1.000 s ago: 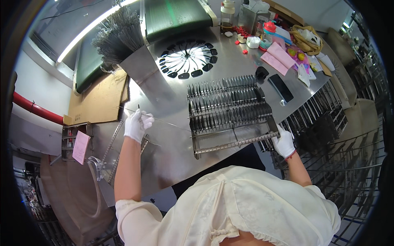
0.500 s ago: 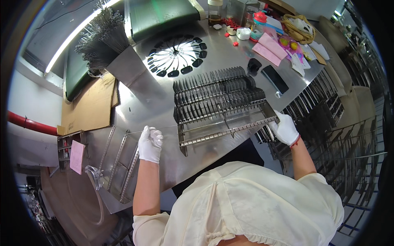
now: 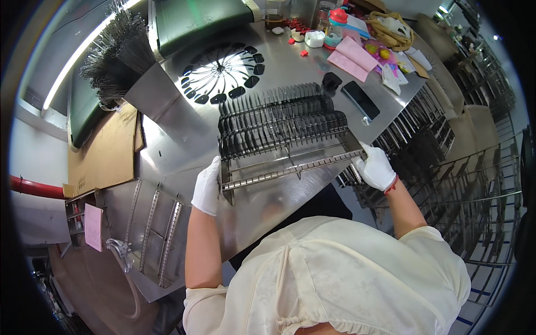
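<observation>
A metal rack (image 3: 296,169) with slotted bars lies before me on the steel table. Rows of thin dark pieces (image 3: 279,124) stand upright across its far part, while the nearer bar holds none. My left hand (image 3: 206,190), in a white glove, is closed at the rack's left end plate; its fingertips are partly hidden by the plate. At the opposite end, my right hand (image 3: 376,170), also gloved in white, grips the right corner with its fingers wrapped round the end plate.
Beyond the rack, black-tipped thin stems (image 3: 219,68) form a ring. A metal holder (image 3: 153,94) of wires stands back left. A phone (image 3: 360,101) lies to the right. An empty slotted rack (image 3: 151,229) sits at left. Several filled racks (image 3: 416,134) stand beyond the table's right edge.
My left hand has moved from beside the rack to its left end and closed there. My right hand stays on the right end. The whole view has shifted slightly.
</observation>
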`<state>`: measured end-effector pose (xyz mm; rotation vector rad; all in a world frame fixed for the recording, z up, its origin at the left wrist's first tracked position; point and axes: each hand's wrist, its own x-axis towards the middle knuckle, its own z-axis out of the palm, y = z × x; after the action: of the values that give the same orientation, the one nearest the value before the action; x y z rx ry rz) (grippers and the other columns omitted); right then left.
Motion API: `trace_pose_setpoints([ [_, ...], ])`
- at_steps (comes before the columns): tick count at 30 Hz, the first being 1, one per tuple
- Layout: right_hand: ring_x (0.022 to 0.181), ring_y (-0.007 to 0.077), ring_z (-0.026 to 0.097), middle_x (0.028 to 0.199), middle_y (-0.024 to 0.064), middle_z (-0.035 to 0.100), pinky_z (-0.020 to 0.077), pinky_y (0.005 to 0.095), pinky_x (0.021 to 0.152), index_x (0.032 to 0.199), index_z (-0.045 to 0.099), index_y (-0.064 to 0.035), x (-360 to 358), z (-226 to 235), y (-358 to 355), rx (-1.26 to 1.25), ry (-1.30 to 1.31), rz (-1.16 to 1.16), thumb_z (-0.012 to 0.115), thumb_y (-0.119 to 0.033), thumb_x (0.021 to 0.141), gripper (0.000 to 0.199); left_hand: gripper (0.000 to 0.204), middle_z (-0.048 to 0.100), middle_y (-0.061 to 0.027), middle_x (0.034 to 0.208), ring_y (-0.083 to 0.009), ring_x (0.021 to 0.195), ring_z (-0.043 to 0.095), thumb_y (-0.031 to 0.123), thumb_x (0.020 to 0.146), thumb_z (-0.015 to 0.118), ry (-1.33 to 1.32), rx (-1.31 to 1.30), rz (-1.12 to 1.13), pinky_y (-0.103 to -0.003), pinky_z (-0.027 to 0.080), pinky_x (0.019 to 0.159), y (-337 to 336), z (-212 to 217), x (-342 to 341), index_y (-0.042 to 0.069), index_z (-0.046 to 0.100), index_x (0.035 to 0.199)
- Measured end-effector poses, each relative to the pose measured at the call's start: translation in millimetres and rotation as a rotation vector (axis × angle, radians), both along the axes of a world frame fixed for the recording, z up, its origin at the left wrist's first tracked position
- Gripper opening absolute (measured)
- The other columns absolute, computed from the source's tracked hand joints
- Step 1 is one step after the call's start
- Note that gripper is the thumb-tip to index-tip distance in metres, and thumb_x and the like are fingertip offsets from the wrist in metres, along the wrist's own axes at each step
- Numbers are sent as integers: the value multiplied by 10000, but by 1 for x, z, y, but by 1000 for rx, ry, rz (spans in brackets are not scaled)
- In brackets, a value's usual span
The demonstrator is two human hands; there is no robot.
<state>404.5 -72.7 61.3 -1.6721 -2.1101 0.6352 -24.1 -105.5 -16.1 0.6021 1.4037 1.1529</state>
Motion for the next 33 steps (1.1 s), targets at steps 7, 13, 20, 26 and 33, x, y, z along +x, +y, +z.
trace_pose_setpoints([
  [7,881,427,696,912,270,711,546,461,802,1269,643,51,-4,-1,1,86,-35,15,641,-166,885,440,392,574,7,753,-50,611,534,425,1060,588,-475,139,531,-152,438,501,-12,-11,-38,34,608,1079],
  [13,863,446,693,869,288,700,548,486,821,1290,621,93,-9,13,6,-65,-51,-59,629,-209,888,502,289,623,-36,849,-84,665,587,331,1083,566,-493,71,524,-186,463,511,-1,-8,-38,44,599,1063],
  [20,870,450,691,883,283,703,552,487,816,1262,644,62,-10,13,6,-45,-53,-26,632,-194,886,455,297,601,-39,821,-125,674,589,318,1083,568,-473,140,433,-221,499,531,-10,-6,-41,24,600,1056],
  [26,849,446,694,863,281,700,557,493,804,1253,646,75,-12,8,6,11,-50,-31,639,-198,882,461,284,611,4,782,-82,653,586,341,1067,595,-588,36,376,-195,487,519,-4,-13,-45,61,628,1037],
  [33,835,456,671,856,255,688,543,486,751,1293,630,-11,-24,-13,3,17,-68,-33,638,-117,867,439,300,688,-14,873,-90,613,556,316,1041,644,-238,28,378,-261,482,582,16,2,5,24,711,1022],
])
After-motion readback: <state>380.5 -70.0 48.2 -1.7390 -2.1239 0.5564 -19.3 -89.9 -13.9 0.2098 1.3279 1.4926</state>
